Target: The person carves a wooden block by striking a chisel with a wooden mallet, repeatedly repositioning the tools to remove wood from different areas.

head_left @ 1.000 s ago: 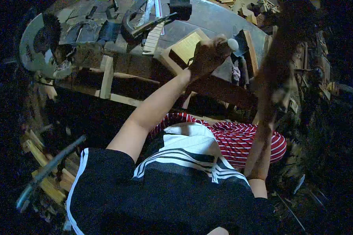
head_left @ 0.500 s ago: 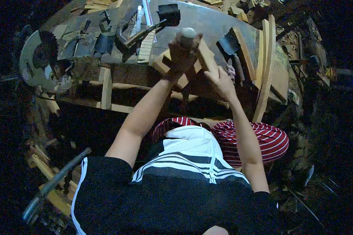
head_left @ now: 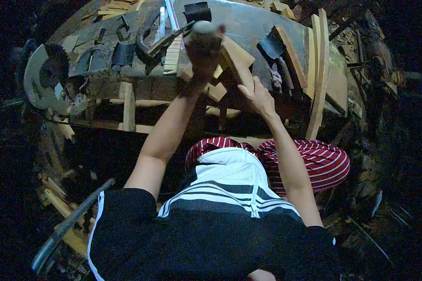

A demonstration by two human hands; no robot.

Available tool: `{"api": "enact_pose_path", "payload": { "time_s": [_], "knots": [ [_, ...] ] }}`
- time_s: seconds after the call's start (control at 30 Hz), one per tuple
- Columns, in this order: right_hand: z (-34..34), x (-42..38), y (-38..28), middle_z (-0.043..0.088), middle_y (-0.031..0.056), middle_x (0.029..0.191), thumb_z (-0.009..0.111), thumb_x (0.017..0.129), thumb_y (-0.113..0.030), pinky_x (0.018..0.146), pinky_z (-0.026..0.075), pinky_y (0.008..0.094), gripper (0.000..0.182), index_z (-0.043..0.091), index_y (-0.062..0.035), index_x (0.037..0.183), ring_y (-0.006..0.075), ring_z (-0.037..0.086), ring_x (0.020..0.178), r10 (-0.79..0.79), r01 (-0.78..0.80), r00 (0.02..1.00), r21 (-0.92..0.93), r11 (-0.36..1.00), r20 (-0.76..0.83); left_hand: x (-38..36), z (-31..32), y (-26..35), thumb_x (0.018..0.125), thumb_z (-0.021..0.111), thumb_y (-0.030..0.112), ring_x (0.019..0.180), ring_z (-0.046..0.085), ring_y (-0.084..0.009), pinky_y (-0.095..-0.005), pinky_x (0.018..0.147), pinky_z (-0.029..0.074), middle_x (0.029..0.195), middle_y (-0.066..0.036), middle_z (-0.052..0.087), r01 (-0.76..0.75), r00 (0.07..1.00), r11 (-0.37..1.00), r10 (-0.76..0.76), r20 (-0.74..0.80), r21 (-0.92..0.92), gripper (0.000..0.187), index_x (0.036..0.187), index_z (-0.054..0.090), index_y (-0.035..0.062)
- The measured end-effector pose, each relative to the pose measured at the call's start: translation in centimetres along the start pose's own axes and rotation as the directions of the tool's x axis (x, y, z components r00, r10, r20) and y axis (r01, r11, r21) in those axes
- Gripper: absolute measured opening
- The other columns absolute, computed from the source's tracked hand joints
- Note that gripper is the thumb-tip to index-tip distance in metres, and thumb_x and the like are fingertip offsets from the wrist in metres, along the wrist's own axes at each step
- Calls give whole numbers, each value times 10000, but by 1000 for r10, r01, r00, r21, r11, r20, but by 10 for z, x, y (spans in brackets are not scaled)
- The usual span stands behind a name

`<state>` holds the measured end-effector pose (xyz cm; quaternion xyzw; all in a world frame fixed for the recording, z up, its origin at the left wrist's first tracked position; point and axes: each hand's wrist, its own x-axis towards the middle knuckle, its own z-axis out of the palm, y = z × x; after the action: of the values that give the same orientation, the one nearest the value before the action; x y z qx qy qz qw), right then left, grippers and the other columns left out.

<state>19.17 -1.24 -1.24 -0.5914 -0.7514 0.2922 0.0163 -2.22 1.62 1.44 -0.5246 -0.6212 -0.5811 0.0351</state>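
Observation:
My left hand (head_left: 202, 54), dark and smeared by motion, is closed around an object with a pale rounded top (head_left: 205, 28); its kind I cannot tell. My right hand (head_left: 260, 97) grips the near end of a light wooden piece (head_left: 239, 58), which slants up and left from the fingers over the bench edge. The far end of this piece lies close to the right of my left hand. Below my left hand, a small wooden block (head_left: 216, 92) shows at the bench edge.
Across the workbench (head_left: 248, 21) lie a saw frame (head_left: 160, 46), a ribbed wooden strip (head_left: 172, 58) and dark sandpaper-like sheets (head_left: 272, 46). A large circular saw blade (head_left: 34, 84) stands at the left. Long boards (head_left: 320, 70) lean at the right. A metal pipe (head_left: 72, 220) slants at lower left.
My left hand has moved left and slightly up with the pale-topped object, away from the wooden piece. My right hand has shifted slightly left, and more of the wood's broad face shows.

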Motion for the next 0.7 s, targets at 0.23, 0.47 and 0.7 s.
{"api": "enact_pose_path", "payload": {
  "time_s": [0.23,0.47,0.7],
  "knots": [
    [-5,-2,-7,608,304,983,549,812,-544,785,456,519,587,462,-49,1116,457,578,958,28,-30,999,52,998,46,-20,14,73,705,707,190,577,609,-300,-378,511,475,637,-116,585,75,943,936,45,329,-344,238,892,570,130],
    [9,8,12,617,298,928,564,797,-347,751,483,508,396,506,13,950,462,600,890,109,-107,988,-25,994,111,-25,27,84,741,671,178,622,633,-301,-373,530,496,678,-123,609,13,941,922,120,316,-386,166,869,584,119],
    [8,6,11,614,296,923,568,775,-368,768,458,527,427,488,-2,979,464,592,894,89,-93,990,30,995,113,-23,36,82,736,695,223,618,641,-287,-371,527,506,683,-117,622,-37,950,963,117,289,-268,192,869,599,124]
  ]
}}
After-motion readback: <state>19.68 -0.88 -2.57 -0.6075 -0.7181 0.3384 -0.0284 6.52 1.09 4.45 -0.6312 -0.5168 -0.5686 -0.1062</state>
